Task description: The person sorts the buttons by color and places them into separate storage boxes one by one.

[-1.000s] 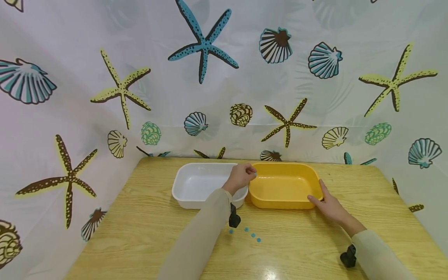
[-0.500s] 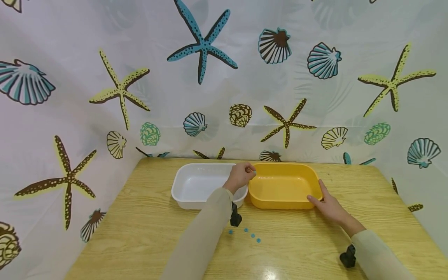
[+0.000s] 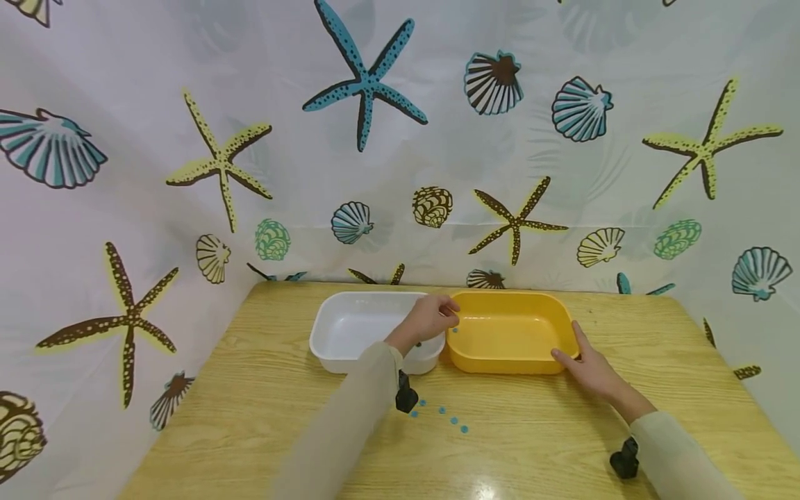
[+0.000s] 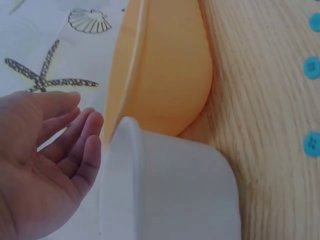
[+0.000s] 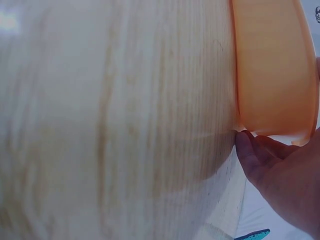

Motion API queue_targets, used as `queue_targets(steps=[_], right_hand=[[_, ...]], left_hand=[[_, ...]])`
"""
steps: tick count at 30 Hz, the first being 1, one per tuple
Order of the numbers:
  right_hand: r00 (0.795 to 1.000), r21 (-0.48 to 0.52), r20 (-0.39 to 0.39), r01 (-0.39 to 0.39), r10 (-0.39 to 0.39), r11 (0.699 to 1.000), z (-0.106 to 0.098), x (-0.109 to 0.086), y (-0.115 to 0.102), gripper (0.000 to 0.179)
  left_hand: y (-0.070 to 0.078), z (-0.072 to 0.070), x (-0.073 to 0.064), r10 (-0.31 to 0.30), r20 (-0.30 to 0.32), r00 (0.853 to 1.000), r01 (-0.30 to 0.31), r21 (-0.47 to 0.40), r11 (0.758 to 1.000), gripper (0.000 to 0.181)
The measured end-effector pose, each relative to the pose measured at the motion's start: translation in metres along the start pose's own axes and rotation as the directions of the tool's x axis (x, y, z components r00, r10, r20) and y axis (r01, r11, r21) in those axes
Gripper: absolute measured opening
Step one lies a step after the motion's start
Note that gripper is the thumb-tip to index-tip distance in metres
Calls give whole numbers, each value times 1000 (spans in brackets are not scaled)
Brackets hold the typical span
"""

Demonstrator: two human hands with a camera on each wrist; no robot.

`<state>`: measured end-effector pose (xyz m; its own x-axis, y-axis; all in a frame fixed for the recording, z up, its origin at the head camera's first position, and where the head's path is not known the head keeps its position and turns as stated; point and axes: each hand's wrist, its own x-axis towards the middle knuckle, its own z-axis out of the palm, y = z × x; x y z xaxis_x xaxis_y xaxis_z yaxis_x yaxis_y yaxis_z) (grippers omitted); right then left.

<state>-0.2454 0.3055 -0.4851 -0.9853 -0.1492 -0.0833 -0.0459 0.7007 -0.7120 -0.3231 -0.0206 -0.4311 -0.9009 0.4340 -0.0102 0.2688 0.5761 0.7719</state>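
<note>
My left hand (image 3: 428, 317) hovers over the white tub's right end, its fingertips past the rim of the yellow tub (image 3: 505, 365). Its fingers are loosely bent, and nothing shows between them in the left wrist view. Just below the fingertips, a small blue button (image 3: 455, 330) appears inside the yellow tub's left end. My right hand (image 3: 590, 371) holds that tub's near right corner, thumb at the front rim and fingers along the outer side. Several blue buttons (image 3: 454, 421) lie on the table, their holes visible in the left wrist view.
The white tub (image 3: 345, 366) stands against the yellow tub's left side, partly hidden by my left hand and wrist. A small dark spot shows beside that wrist. Both tubs sit near the back of the wooden table (image 3: 269, 389), before a shell-and-starfish curtain (image 3: 400, 153).
The blue button has left my left fingertips and now shows lower, inside the yellow tub. My left forearm has shifted slightly left, uncovering another button on the table. The right hand keeps its place.
</note>
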Motion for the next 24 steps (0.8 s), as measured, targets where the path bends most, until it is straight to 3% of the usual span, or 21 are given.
queue_targets(steps=[5,10,13,17,20,24], right_hand=[[1000,-1,4,2,-2,1000,-1,0,0,90],[1000,-8,5,8,-8,1000,0,1,0,91],[1000,-12,5,4,-4,1000,-1,0,0,90],[1000,-9,3,5,-5,1000,-1,0,-1,89],[1000,-2,4,11,-11,1000,-1,-1,-2,90],[1000,2,6,17,-17,1000,-1,-1,-2,90]], left_hand=[[7,-5,-22,56,97,994,-59,35,998,27],[8,-7,-43,81,144,986,-91,62,994,24],[4,-7,-56,90,161,983,-104,77,992,23],[-3,-8,-70,145,180,973,-165,99,981,17],[-9,-9,-81,186,204,961,-212,114,971,11],[-19,-10,-93,192,266,945,-232,129,964,9]])
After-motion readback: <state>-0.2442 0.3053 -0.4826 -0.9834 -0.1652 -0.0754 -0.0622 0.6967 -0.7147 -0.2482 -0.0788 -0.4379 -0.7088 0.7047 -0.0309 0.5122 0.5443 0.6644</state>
